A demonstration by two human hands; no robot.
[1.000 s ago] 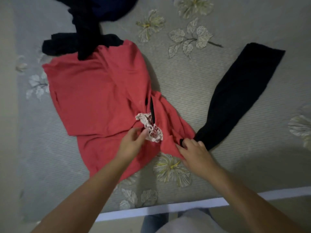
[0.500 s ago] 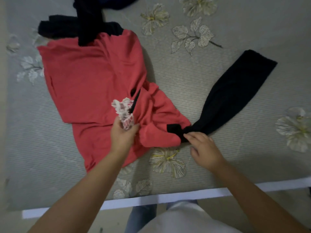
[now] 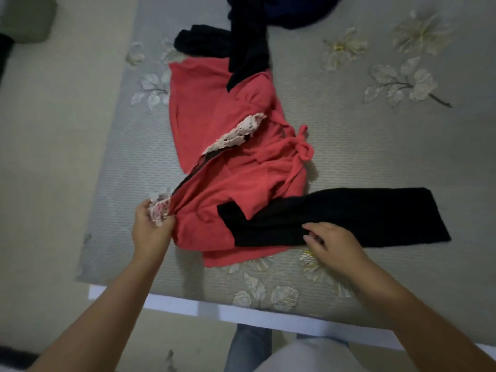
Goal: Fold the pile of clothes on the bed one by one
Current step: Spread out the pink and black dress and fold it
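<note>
Pinching lace trim (image 3: 160, 210), left hand (image 3: 150, 232); right hand (image 3: 335, 244) touches black sleeve (image 3: 349, 213).

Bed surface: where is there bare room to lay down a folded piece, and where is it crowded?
Bare bedspread lies right of the red garment, between the leaf print and the black sleeve. A narrower bare strip runs along the left edge. Crowded: the dark clothes pile at the far edge, and the near middle, where the left hand grips lace trim and the right hand rests on the sleeve.

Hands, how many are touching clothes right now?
2. The left hand pinches the lace edge of the red garment at its near left corner. The right hand rests its fingers on the black garment lying across the red one.
</note>
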